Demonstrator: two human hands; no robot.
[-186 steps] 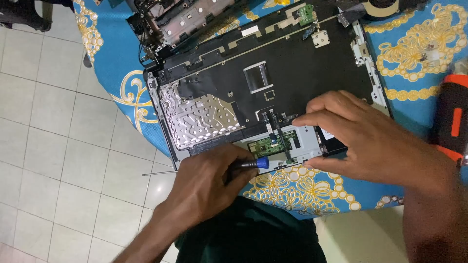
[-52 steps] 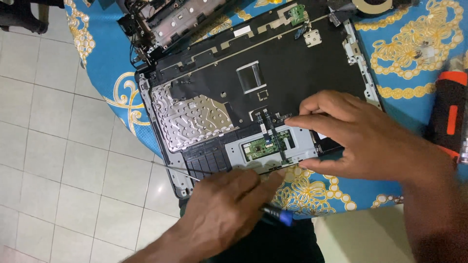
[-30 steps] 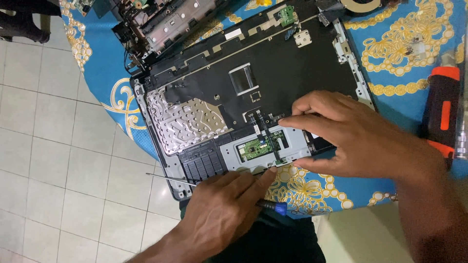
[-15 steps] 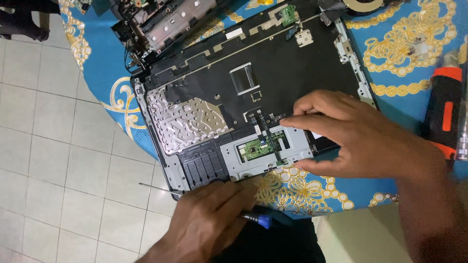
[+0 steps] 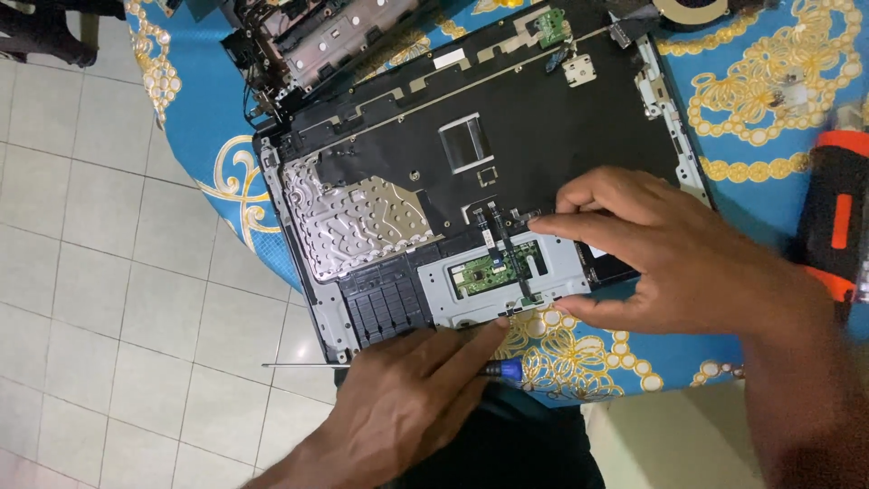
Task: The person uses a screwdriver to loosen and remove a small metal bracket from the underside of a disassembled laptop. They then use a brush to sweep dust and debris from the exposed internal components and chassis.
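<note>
A black laptop bottom shell (image 5: 543,136) lies open on a blue and gold tablecloth (image 5: 778,81). Its silver touchpad bracket (image 5: 552,272) carries a small green circuit board (image 5: 484,274). My left hand (image 5: 407,407) holds a thin screwdriver (image 5: 507,368) with a blue collar; its shaft sticks out to the left. The left index finger reaches the bracket's front edge. My right hand (image 5: 670,254) rests on the shell's right side, its index finger on the flat cable by the bracket and its thumb on the front edge.
Another dismantled laptop part (image 5: 317,45) lies at the table's far left edge. A red and black power screwdriver (image 5: 837,226) lies at the right. A fan (image 5: 692,11) sits at the top. White floor tiles (image 5: 118,272) lie to the left, below the table edge.
My left hand with the screwdriver has pulled back from the green board to the front edge, and now its index finger stretches out to the bracket. My right hand has stayed in place.
</note>
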